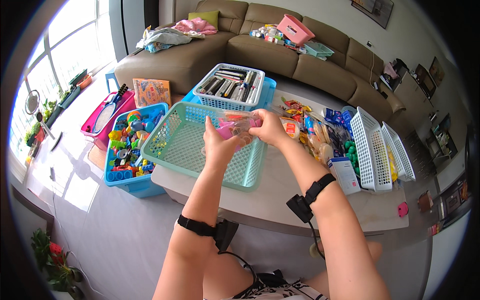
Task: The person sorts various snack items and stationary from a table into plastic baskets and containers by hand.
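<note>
Between both hands I hold a pink-and-clear plastic snack package [237, 129] above a mint-green perforated basket [187, 157]. My left hand [219, 144] grips its near left side, thumb pointing up. At the upper right side, my right hand [269, 127] pinches the package with thumb and fingers. The basket sits tilted on the pale coffee table [285, 195], partly over its left edge, and its bottom shows bare lattice where my hands do not cover it. To the right of my right hand lies a pile of wrapped snacks [311, 127].
A white basket of markers [230, 90] stands behind on a blue lid. White baskets [371, 150] and a white box [344, 175] are at right. Left are a blue toy bin [131, 150] and a pink tub [97, 123]. A brown sofa [258, 48] curves behind.
</note>
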Demonstrator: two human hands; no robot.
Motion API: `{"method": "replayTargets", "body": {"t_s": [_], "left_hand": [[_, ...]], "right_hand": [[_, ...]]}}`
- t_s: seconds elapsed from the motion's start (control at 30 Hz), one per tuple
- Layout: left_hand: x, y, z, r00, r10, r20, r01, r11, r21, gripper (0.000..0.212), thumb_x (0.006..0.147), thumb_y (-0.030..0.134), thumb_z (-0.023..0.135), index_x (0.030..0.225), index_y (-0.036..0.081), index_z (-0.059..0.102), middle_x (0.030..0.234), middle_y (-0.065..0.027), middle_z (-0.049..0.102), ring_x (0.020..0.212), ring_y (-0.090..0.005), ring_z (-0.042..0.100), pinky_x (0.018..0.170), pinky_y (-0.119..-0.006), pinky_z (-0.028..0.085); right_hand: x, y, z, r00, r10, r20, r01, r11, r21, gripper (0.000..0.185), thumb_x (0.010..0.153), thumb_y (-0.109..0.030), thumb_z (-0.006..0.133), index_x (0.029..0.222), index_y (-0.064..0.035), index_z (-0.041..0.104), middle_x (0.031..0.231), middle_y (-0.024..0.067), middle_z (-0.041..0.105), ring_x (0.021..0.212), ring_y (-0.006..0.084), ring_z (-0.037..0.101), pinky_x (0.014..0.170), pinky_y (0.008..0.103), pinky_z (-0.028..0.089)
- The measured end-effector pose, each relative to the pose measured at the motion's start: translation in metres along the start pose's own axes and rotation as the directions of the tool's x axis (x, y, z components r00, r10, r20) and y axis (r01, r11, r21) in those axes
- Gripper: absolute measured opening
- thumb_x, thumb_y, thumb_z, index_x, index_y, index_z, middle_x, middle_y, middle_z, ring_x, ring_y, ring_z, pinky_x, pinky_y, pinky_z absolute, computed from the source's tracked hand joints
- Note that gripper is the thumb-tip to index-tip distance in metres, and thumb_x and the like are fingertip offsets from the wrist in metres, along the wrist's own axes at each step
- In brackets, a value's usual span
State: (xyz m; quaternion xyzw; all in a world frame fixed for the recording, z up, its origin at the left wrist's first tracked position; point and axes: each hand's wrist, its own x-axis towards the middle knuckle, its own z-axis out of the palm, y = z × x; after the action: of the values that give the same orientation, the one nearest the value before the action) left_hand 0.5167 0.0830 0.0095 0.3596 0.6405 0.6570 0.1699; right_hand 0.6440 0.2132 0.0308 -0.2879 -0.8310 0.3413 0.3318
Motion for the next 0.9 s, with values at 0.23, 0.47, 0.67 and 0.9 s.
{"method": "replayTargets", "body": {"t_s": [0.23, 0.47, 0.67, 0.9], "left_hand": [[-0.004, 0.009, 0.000, 0.997, -0.010, 0.070, -0.013, 0.947, 0.321, 0.069, 0.066, 0.026, 0.071, 0.122, -0.005, 0.045, 0.108, -0.0198, 0.058, 0.099, -0.0390, 0.057, 0.088, -0.044, 0.047], [-0.012, 0.012, -0.001, 0.873, -0.200, 0.445, -0.255, 0.591, 0.765, 0.039, 0.073, 0.037, 0.065, 0.104, 0.014, 0.067, 0.100, -0.0118, 0.064, 0.098, -0.0279, 0.062, 0.085, -0.046, 0.048], [-0.015, -0.003, 0.004, 0.902, -0.092, 0.421, -0.332, 0.476, 0.814, 0.038, 0.075, 0.040, 0.066, 0.103, 0.013, 0.067, 0.100, -0.0105, 0.064, 0.101, -0.0278, 0.061, 0.086, -0.047, 0.048], [-0.014, 0.005, 0.005, 0.845, -0.169, 0.507, -0.383, 0.469, 0.795, 0.045, 0.076, 0.039, 0.065, 0.114, 0.014, 0.062, 0.108, -0.0119, 0.060, 0.104, -0.0268, 0.058, 0.086, -0.042, 0.049]], "right_hand": [[0.012, 0.026, 0.017, 0.994, -0.002, -0.110, -0.006, 0.998, -0.070, 0.053, 0.064, -0.014, 0.073, 0.110, 0.0015, 0.055, 0.095, 0.0160, 0.067, 0.086, 0.0271, 0.065, 0.079, 0.0353, 0.051], [0.004, -0.012, 0.016, 0.995, 0.095, 0.027, -0.082, 0.947, -0.311, 0.100, 0.063, -0.025, 0.079, 0.144, -0.0074, 0.023, 0.120, 0.0229, 0.055, 0.111, 0.0358, 0.055, 0.098, 0.0415, 0.042], [0.007, -0.032, 0.019, 0.980, -0.099, 0.170, 0.182, 0.785, -0.592, 0.088, 0.073, -0.039, 0.074, 0.143, -0.0100, 0.030, 0.131, 0.0193, 0.044, 0.122, 0.0358, 0.043, 0.103, 0.0422, 0.036], [0.004, 0.006, 0.022, 0.989, -0.147, 0.024, 0.139, 0.848, -0.512, 0.069, 0.081, -0.047, 0.065, 0.131, -0.0043, 0.046, 0.123, 0.0191, 0.053, 0.116, 0.0351, 0.049, 0.098, 0.0416, 0.041]]}}
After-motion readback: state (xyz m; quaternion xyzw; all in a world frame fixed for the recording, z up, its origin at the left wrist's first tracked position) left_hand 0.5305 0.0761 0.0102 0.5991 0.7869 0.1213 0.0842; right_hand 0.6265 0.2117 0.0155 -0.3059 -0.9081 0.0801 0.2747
